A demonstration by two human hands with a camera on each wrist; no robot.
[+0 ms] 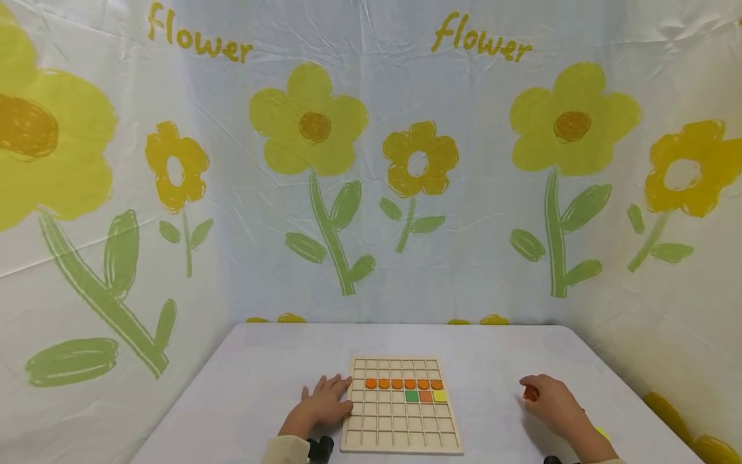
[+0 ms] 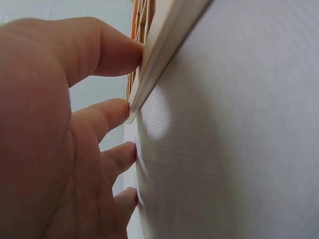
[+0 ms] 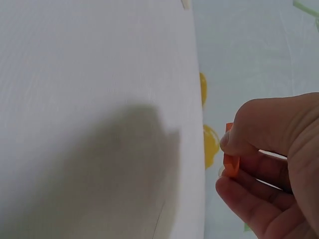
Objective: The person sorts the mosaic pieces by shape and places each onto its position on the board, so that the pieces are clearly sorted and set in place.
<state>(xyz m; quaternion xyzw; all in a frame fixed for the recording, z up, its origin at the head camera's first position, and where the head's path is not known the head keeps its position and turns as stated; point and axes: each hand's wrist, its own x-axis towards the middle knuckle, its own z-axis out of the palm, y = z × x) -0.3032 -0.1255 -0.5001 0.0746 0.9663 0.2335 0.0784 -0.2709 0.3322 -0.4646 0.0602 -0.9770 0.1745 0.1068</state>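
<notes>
A wooden grid board (image 1: pixel 394 422) lies on the table. Several orange discs (image 1: pixel 397 384) form a row across it. In the row below sit a green square (image 1: pixel 411 396), an orange square (image 1: pixel 426 397) and a yellow square (image 1: pixel 440 396) at the right side. My left hand (image 1: pixel 324 403) is spread at the board's left edge; in the left wrist view its thumb and index fingertip touch the board's side, the other fingertips rest on the table. Above the table, right of the board, my right hand (image 1: pixel 553 403) pinches a small orange piece (image 3: pixel 231 162) between thumb and fingers.
The white table (image 1: pixel 493 361) has its far edge before a cloth wall (image 1: pixel 487 270) printed with flowers. Cloth walls also stand at both sides. Something bright yellow (image 1: pixel 603 433) lies partly hidden behind the right forearm.
</notes>
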